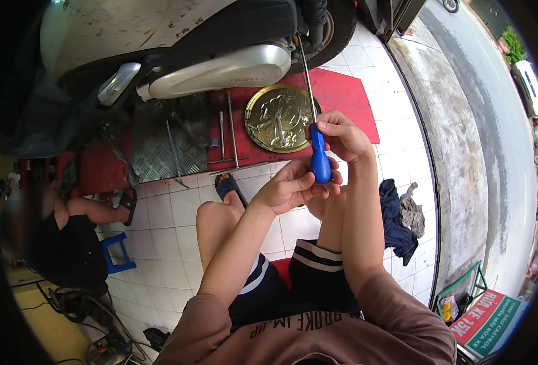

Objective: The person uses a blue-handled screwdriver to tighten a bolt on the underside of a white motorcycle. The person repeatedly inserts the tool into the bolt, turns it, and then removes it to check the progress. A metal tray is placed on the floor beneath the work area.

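Observation:
A long screwdriver (320,159) with a blue handle is in both my hands. Around the butt of the handle, the fingers of my left hand (294,184) are curled. My right hand (342,137) pinches it higher up, where the handle meets the shaft. The steel shaft (307,76) runs away from me to the scooter (220,70), and its tip reaches the underside near the rear wheel (336,30). What exactly the tip touches is too small to tell. Just left of the shaft, a round gold tray (260,131) holds a small metal tool (280,128) and small parts.
The scooter stands over a red platform (348,97) with a metal tread plate (150,137). Several T-handle wrenches (232,131) lie on it. Left, another person (68,243) sits by a blue stool (118,253). Dark cloths (396,222) lie on the tiles at right.

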The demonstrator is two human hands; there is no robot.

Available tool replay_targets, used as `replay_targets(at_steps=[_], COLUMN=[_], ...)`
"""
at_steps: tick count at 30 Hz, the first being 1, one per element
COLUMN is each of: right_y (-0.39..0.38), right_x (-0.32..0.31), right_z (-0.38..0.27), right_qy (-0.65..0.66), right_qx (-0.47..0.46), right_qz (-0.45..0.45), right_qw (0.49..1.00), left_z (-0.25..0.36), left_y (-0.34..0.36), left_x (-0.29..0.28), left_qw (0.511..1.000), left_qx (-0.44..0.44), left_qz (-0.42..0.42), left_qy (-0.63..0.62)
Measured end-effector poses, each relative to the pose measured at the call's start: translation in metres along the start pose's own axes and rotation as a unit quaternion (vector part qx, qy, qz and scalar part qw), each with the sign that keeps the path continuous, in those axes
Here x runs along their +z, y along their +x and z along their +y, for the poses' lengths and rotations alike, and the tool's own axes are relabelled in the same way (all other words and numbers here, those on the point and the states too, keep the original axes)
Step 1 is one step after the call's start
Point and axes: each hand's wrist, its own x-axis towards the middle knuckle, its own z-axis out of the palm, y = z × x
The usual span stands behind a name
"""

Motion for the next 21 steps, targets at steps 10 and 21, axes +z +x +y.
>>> replay_targets(at_steps=[10,21], right_y=[-0.012,-0.024], right_x=[0.013,-0.003], right_z=[0.001,-0.001], right_qy=[-0.091,0.112], right_qx=[-0.003,-0.050], right_qz=[0.129,0.081], right_qw=[0.987,0.989], left_z=[-0.028,-0.045], left_y=[0.011,0.008], left_x=[0.014,0.019], left_qw=[0.868,0.915], left_qx=[0.160,0.026], left_qz=[0.281,0.221], left_qy=[0.377,0.335])
